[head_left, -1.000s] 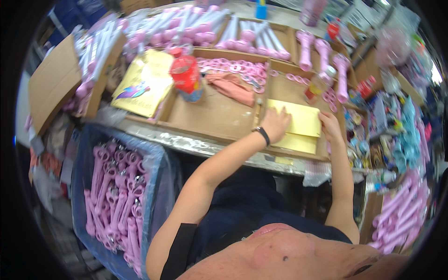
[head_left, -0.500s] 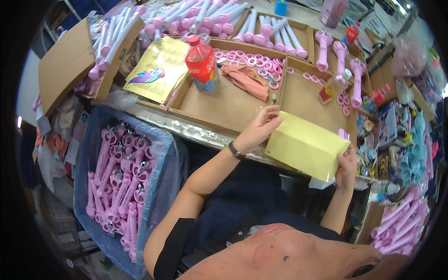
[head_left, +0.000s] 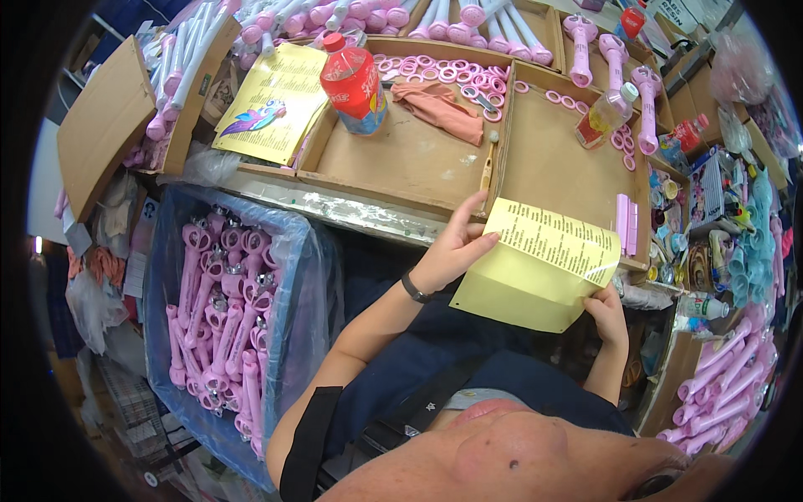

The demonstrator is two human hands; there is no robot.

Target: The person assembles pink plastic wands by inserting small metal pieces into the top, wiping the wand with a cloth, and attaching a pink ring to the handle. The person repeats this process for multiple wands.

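A yellow printed sheet (head_left: 535, 289) is stretched between my two hands near the table's front edge. Lines of print cover a band along its upper part, and the lower part looks plain and slightly bent. At its upper left edge, my left hand (head_left: 456, 244) pinches the paper, the thumb lying on top. My right hand (head_left: 608, 314) grips the lower right edge, with some fingers behind the sheet. Just beyond my left fingertips lies a toothbrush (head_left: 488, 167) in the cardboard tray (head_left: 393, 188). An orange cloth (head_left: 439, 109) rests in the same tray.
A red-labelled bottle (head_left: 355, 88) stands beside a stack of yellow sheets (head_left: 280, 100). Pink rings (head_left: 468, 77) lie in the trays. On my left, a blue-lined bin (head_left: 288, 276) holds pink wand-like pieces (head_left: 222, 309). Pink tubes (head_left: 719, 381) are piled at the right.
The sheet has tilted and come slightly nearer to me; printed lines now show on its upper part, where it looked plain before. Both hands still hold it. The whole view has shifted a little.
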